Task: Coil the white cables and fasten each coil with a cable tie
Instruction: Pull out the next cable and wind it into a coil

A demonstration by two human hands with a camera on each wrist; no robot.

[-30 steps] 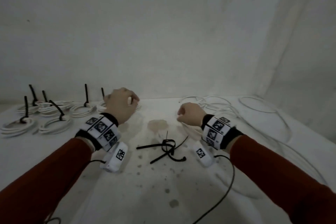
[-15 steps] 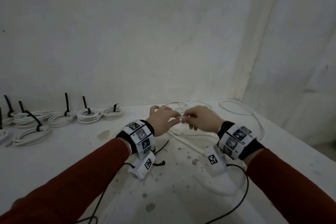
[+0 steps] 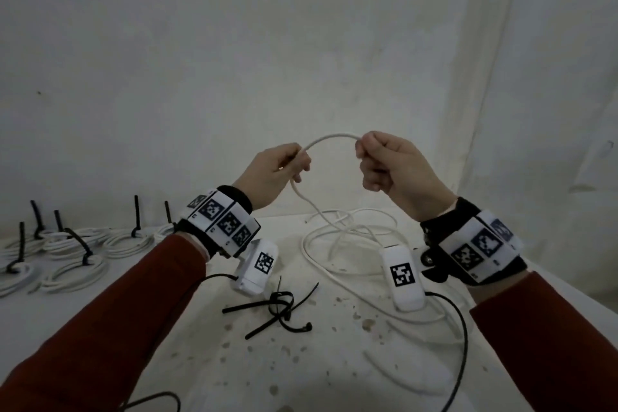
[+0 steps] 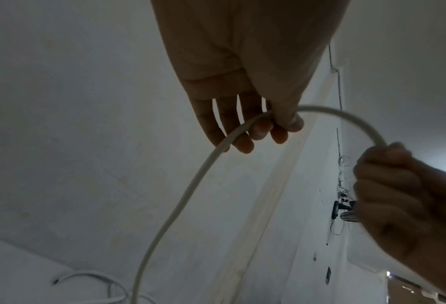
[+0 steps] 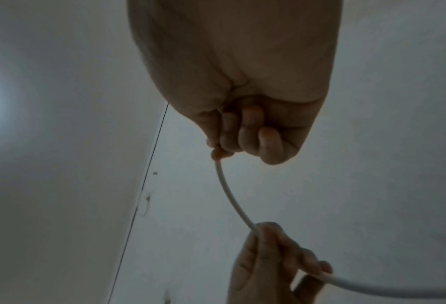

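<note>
Both hands are raised above the white table (image 3: pixel 167 328) and hold one white cable (image 3: pixel 331 138) that arches between them. My left hand (image 3: pixel 284 167) pinches it between thumb and fingers (image 4: pixel 281 123); from there the cable (image 4: pixel 180 197) hangs down to loose loops (image 3: pixel 347 244) on the table. My right hand (image 3: pixel 378 160) is curled in a fist and grips the cable's end (image 5: pixel 223 179). Several black cable ties (image 3: pixel 277 309) lie in a small pile on the table below my hands.
Several finished white coils (image 3: pixel 77 244) with black ties standing up lie at the table's left. Black wrist-camera leads (image 3: pixel 458 344) trail over the table near me. White walls close the back and right, and the table's right edge (image 3: pixel 585 298) is near.
Both hands rose from the table with the cable, then moved apart so that it arches between them. One second ago the left hand was over at the finished coils.
</note>
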